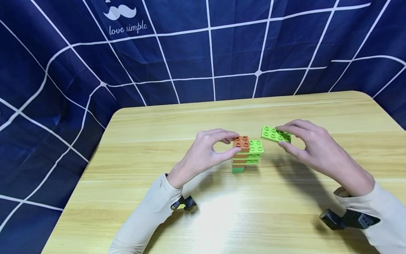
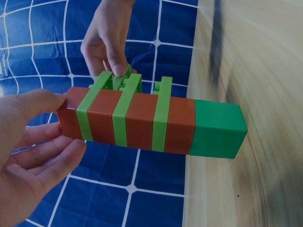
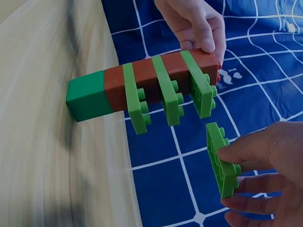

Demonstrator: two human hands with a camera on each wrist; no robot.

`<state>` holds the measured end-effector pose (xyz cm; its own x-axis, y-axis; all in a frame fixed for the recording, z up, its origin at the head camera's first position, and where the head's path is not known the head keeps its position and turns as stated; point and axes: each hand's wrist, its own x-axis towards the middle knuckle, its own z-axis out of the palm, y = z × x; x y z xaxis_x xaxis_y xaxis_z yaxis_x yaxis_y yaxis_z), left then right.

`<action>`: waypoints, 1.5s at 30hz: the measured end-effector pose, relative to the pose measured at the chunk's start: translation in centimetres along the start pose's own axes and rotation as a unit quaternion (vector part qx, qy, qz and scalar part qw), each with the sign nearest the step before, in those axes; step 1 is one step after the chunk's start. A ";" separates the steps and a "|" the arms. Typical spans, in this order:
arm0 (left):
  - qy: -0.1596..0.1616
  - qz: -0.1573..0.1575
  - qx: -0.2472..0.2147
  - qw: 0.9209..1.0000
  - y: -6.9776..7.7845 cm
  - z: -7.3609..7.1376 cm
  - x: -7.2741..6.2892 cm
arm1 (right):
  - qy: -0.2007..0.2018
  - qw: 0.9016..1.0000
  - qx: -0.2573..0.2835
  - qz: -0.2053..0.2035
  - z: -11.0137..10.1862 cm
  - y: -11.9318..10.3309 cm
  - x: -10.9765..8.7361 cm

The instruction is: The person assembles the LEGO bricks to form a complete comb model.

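Note:
A tower of toy building bricks stands upright on the table, with a dark green brick (image 2: 218,128) at its foot. Above it brown-orange bricks (image 1: 241,143) alternate with thin light green plates (image 3: 165,90) that stick out to the right. My left hand (image 1: 209,148) grips the topmost brown-orange brick between thumb and fingers. To the right of the tower, my right hand (image 1: 307,148) pinches a loose light green plate (image 3: 221,161) between thumb and fingers. That plate is held in the air with its studs up, apart from the tower.
The wooden table (image 1: 142,148) reaches back to a dark blue cloth (image 1: 184,56) with white lines. A small black wrist camera (image 1: 185,203) sits on the left sleeve, another black camera (image 1: 349,219) on the right one.

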<state>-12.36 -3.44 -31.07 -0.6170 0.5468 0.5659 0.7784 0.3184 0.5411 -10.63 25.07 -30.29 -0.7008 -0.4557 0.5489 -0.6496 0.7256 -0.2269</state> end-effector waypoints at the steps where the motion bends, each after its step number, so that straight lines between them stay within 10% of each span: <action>1: 0.000 0.000 -0.001 1.000 0.0 0.0 0.0 | 0.001 1.000 0.001 -0.002 0.0 -0.1 0.0; 45: -0.035 -0.038 0.020 0.998 -0.2 -0.1 -0.1 | 0.026 0.991 0.082 -0.099 0.3 -2.9 2.1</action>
<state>-12.45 -3.61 -31.20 -0.6663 0.5718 0.4787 0.7344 0.3918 0.5542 -10.30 21.83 -28.67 -0.5418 -0.5502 0.6354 -0.8146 0.5300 -0.2357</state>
